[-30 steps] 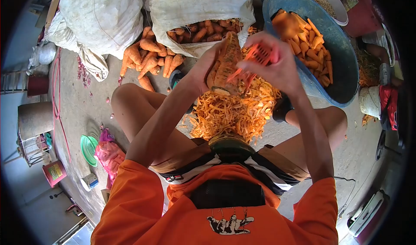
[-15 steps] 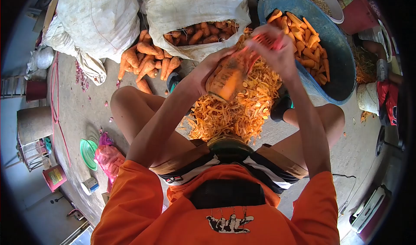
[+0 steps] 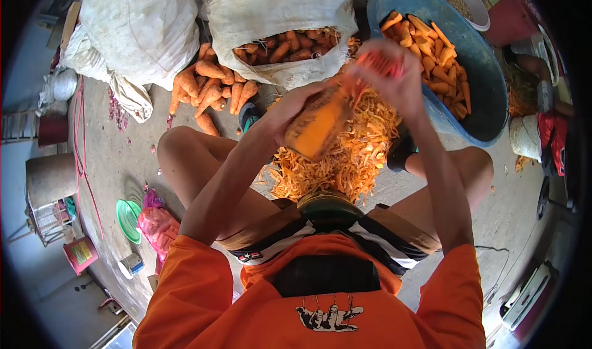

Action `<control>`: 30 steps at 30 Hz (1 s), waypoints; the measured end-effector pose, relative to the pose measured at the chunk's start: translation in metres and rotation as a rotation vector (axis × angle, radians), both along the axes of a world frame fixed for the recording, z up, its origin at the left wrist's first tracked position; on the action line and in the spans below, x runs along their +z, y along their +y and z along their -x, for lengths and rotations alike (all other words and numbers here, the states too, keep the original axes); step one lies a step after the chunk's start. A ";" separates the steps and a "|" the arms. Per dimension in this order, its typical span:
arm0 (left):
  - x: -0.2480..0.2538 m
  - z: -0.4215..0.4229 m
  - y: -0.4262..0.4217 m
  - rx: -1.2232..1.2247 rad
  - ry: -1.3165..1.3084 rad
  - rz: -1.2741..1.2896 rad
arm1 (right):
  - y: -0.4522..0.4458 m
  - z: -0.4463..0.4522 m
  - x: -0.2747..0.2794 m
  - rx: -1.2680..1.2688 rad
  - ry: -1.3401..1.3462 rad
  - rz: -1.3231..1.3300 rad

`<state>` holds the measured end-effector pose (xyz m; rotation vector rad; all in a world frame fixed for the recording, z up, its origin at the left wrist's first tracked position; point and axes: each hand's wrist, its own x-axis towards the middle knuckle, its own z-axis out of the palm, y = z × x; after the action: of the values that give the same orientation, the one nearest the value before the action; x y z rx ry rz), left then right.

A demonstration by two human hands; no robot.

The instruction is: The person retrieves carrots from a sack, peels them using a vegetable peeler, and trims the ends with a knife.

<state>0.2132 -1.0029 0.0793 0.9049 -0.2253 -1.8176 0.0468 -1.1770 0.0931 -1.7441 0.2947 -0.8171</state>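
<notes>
A large carrot [image 3: 317,127], partly peeled with dark streaks left on its skin, is gripped in my left hand [image 3: 295,111]. My right hand [image 3: 398,80] is closed around a red peeler [image 3: 377,65], blurred by motion, near the carrot's far end. Whether the blade touches the carrot I cannot tell. Below both hands lies a heap of orange peelings [image 3: 348,164] on the floor between my feet. To the right, a blue tub [image 3: 484,96] contains many peeled carrots [image 3: 439,53].
Unpeeled carrots [image 3: 213,87] lie on the floor before a white sack [image 3: 277,9] of more carrots. Another full white sack [image 3: 135,28] stands at left. A green basket [image 3: 128,219] and pink bag [image 3: 157,225] are beside my left knee. Another person's arm [image 3: 536,71] shows at far right.
The carrot has tilted and shifted slightly left in my left hand, showing more bare orange surface. My right hand with the peeler has moved a little across the carrot's far end.
</notes>
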 end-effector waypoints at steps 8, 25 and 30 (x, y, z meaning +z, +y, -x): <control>-0.015 -0.010 -0.007 -0.050 0.575 0.283 | 0.027 -0.008 0.031 0.085 -0.141 0.498; 0.006 0.002 0.000 0.019 0.241 0.057 | -0.041 -0.001 -0.005 -0.085 0.042 -0.043; 0.024 0.009 0.002 0.137 0.197 0.017 | -0.022 0.003 0.020 -0.093 0.023 -0.078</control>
<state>0.2047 -1.0011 0.1032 0.7063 -0.0530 -1.7599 0.0435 -1.1993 0.1135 -1.6776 0.4201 -0.8420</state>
